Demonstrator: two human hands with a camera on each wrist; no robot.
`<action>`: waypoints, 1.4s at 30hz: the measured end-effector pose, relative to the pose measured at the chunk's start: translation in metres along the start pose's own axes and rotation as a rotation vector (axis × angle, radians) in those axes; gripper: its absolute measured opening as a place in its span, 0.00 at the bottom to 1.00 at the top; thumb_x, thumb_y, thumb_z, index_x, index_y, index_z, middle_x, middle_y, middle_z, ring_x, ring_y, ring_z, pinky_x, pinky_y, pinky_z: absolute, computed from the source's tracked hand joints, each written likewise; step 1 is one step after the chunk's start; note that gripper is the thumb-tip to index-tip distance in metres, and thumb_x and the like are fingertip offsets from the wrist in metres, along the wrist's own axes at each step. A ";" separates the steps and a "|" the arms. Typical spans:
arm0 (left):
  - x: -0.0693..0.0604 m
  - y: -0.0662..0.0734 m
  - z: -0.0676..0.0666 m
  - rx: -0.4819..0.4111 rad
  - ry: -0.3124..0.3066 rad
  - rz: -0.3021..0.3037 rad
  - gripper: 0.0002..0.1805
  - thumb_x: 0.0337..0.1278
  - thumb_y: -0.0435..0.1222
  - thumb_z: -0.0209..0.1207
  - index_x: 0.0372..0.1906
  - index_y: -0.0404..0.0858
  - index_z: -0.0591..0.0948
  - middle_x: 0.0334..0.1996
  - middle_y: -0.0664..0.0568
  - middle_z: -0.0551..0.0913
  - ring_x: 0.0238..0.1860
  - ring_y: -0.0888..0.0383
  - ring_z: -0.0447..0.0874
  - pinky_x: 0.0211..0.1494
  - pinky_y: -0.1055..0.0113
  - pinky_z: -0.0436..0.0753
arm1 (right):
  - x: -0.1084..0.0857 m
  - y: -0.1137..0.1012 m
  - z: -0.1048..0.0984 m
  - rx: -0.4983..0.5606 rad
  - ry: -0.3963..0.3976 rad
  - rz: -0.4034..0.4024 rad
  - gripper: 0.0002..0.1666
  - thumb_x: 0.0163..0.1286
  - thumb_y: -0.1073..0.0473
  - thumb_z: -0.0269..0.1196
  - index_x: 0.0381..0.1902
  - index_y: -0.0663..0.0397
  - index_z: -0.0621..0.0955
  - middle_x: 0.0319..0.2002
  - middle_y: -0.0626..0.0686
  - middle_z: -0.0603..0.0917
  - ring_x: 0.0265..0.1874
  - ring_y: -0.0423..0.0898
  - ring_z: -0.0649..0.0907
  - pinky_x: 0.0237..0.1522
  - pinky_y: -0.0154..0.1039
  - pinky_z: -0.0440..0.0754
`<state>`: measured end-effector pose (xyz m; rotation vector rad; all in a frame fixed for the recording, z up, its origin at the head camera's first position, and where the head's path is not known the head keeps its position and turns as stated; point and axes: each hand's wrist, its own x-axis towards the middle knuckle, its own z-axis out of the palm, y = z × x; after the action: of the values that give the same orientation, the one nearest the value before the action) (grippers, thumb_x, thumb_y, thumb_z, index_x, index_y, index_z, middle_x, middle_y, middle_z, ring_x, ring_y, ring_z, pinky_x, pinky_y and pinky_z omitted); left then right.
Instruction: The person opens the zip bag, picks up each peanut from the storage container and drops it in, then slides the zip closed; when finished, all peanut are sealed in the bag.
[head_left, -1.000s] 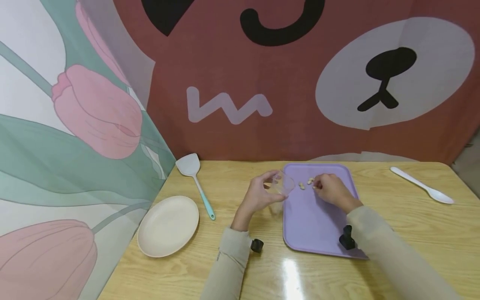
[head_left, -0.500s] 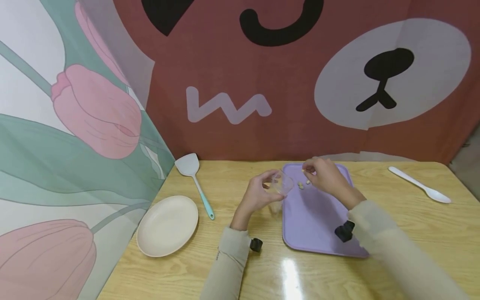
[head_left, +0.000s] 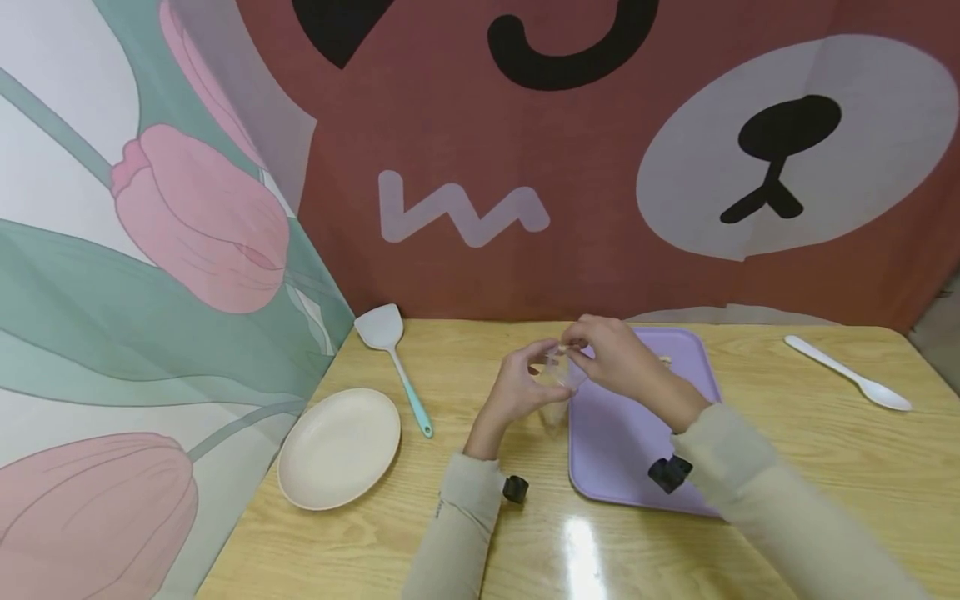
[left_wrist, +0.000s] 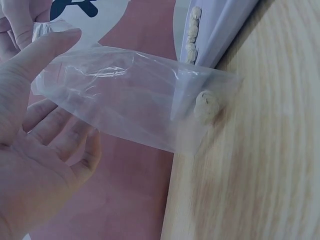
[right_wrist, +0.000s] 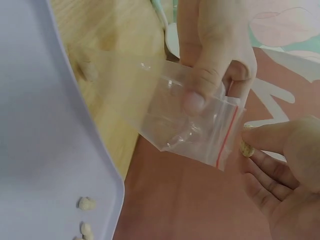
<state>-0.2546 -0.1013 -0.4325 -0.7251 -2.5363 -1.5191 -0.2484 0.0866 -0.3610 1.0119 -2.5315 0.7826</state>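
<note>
A clear zip-lock bag (right_wrist: 165, 120) with a red line by its mouth hangs from my left hand (head_left: 517, 387), thumb and fingers holding it near the top. One peanut (left_wrist: 206, 106) lies at the bottom of the bag, as the left wrist view shows. My right hand (head_left: 618, 354) pinches another peanut (right_wrist: 247, 146) between thumb and finger, right beside the bag's mouth. Several more peanuts (right_wrist: 86, 203) rest on the purple tray (head_left: 630, 450); in the head view my right hand hides some of them.
To the left lie a cream plate (head_left: 339, 450) and a white spatula (head_left: 381, 327) with a turquoise handle. A white spoon (head_left: 885, 396) is on the table (head_left: 825, 475) right of the tray. A printed cloth (head_left: 465, 283) stands behind.
My right hand has lifted a peanut off the tray and moved left to the bag's mouth. The left hand with the bag has stayed nearly still.
</note>
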 end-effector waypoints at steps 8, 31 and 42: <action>0.000 0.001 -0.001 -0.006 0.004 0.006 0.37 0.42 0.35 0.76 0.63 0.38 0.78 0.53 0.51 0.83 0.50 0.56 0.81 0.49 0.62 0.81 | 0.000 0.001 0.003 0.002 0.006 -0.005 0.09 0.58 0.72 0.70 0.38 0.63 0.86 0.33 0.53 0.84 0.34 0.49 0.84 0.38 0.45 0.83; -0.001 0.001 -0.001 0.003 -0.002 0.004 0.37 0.41 0.35 0.76 0.63 0.39 0.78 0.54 0.52 0.83 0.51 0.56 0.80 0.51 0.56 0.82 | -0.003 0.001 -0.004 -0.004 -0.059 0.063 0.10 0.61 0.67 0.70 0.42 0.63 0.86 0.35 0.54 0.84 0.36 0.52 0.83 0.39 0.49 0.82; -0.001 0.000 0.000 -0.021 -0.006 0.009 0.36 0.41 0.33 0.76 0.61 0.36 0.78 0.53 0.44 0.84 0.49 0.54 0.81 0.51 0.49 0.81 | -0.030 0.066 -0.033 -0.091 -0.132 0.261 0.12 0.59 0.70 0.69 0.41 0.71 0.84 0.36 0.61 0.85 0.37 0.57 0.83 0.40 0.53 0.82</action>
<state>-0.2539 -0.1016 -0.4325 -0.7440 -2.5215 -1.5455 -0.2717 0.1620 -0.3729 0.7347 -2.8238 0.6789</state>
